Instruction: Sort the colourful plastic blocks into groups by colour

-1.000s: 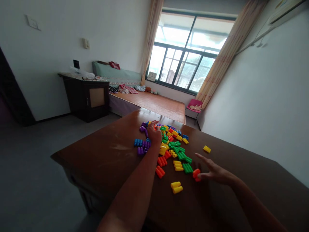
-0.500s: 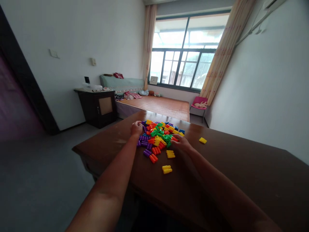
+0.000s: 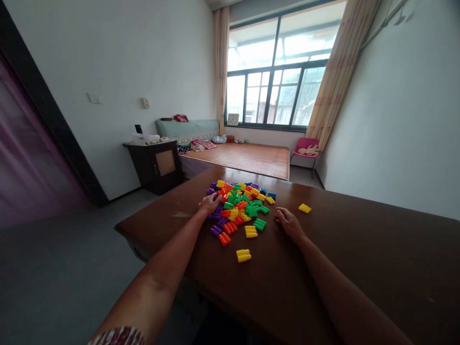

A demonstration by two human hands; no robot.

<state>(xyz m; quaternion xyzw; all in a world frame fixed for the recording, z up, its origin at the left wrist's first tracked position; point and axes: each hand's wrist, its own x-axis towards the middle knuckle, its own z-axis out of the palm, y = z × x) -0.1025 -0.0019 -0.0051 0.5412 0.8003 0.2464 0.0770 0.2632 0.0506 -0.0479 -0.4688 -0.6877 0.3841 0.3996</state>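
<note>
A heap of plastic building blocks (image 3: 235,199) in green, orange, yellow, purple and blue lies on the dark wooden table (image 3: 345,268). My left hand (image 3: 209,205) rests at the heap's left side, fingers stretched over purple and orange blocks, with no block visibly gripped. To the right of the heap, my right hand (image 3: 289,224) is low over the table, its fingers loosely bent and apart with nothing in them. Nearest to it are a green block (image 3: 259,224) and a lone yellow block (image 3: 304,208). Other yellow blocks (image 3: 243,255) lie in front of the heap.
Beyond the table stands a bed (image 3: 247,155) with a mat, cloths and toys on it. A dark cabinet (image 3: 156,165) is at the left, and a pink chair (image 3: 305,146) holding a plush toy stands below the window (image 3: 273,91).
My right hand has left the green and orange blocks and moved right. A green block now lies apart at the heap's front. My left hand has come down and inward over the heap's edge.
</note>
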